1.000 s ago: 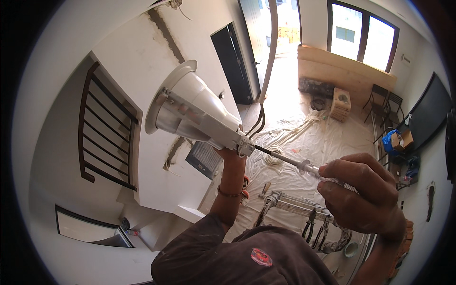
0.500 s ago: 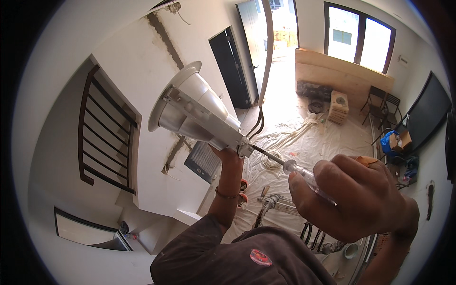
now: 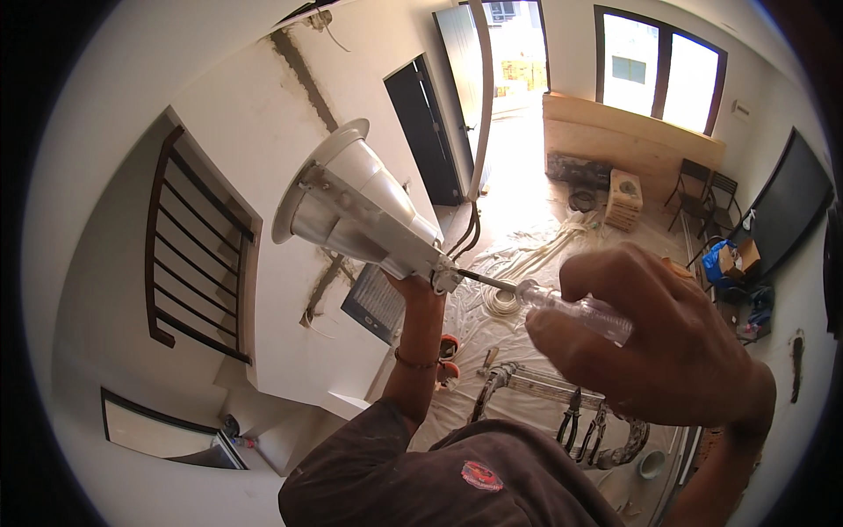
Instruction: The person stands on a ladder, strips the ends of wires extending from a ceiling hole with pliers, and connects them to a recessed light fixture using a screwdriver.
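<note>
A silvery recessed downlight (image 3: 356, 211) with a wide flared rim is tilted, its rim toward the upper left. My left hand (image 3: 414, 286) supports it from behind; most of the fingers are hidden by the housing. In my right hand (image 3: 650, 342) is a screwdriver (image 3: 575, 312) with a clear plastic handle, my fingers closed round it. The screwdriver's tip meets the small terminal block (image 3: 446, 274) at the light's narrow end. Dark wires run from there up into a hanging grey conduit (image 3: 483, 114).
Below stands a paint-spattered stepladder (image 3: 544, 384) with pliers (image 3: 572, 417) hung on it. Plastic sheeting (image 3: 518, 237) and a coil of pale cable (image 3: 502, 300) lie on the floor. A stair railing (image 3: 198, 250) is at left, chairs (image 3: 695, 189) and a cardboard box (image 3: 739, 257) at right.
My right hand has rolled over with the screwdriver, the knuckles now higher, and shifted slightly left. The tip stays at the terminal block. The downlight has barely moved.
</note>
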The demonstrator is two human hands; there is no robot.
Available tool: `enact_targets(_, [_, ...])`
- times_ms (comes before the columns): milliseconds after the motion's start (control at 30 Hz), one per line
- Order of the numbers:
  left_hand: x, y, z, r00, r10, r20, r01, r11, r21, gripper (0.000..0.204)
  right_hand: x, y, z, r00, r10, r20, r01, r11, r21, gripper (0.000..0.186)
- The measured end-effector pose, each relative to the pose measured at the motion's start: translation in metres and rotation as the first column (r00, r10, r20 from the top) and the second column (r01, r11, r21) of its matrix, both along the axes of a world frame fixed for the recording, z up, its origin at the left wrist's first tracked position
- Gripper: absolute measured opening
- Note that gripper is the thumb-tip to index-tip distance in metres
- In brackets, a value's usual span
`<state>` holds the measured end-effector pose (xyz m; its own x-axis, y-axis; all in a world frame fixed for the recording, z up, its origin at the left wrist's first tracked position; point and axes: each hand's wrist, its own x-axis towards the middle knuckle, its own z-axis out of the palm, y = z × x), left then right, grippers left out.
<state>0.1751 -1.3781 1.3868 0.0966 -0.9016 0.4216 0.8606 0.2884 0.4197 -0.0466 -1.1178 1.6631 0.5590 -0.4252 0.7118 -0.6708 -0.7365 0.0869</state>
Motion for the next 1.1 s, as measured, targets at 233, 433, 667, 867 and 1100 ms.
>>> enact_targets(233, [0.000,0.006,0.010,0.999,0.028,0.021,-0.028,1.000,0.008,0.037,0.000,-0.001,-0.005,0.997,-0.001,-0.079,-0.002,0.999,-0.037,0.030])
enact_targets(433, [-0.003,0.011,0.012,0.991,0.087,0.098,-0.091,0.995,0.032,0.039,0.001,0.007,-0.007,0.992,-0.097,-0.081,0.098,0.995,0.011,0.036])
enact_targets(667, [-0.002,0.010,0.010,0.990,0.102,0.097,-0.106,0.993,0.042,0.040,-0.001,0.006,-0.004,0.991,-0.077,-0.109,0.080,0.996,0.024,0.038])
enact_targets(867, [-0.004,0.009,0.010,0.992,0.095,0.085,-0.099,0.994,0.045,0.040,0.001,0.004,-0.007,0.996,-0.070,-0.058,0.071,0.997,0.020,0.043])
enact_targets(1100, [0.006,-0.006,-0.011,0.998,0.046,0.042,-0.050,0.995,0.090,0.041,0.001,-0.002,-0.012,0.994,-0.100,-0.038,0.099,0.994,-0.036,0.039])
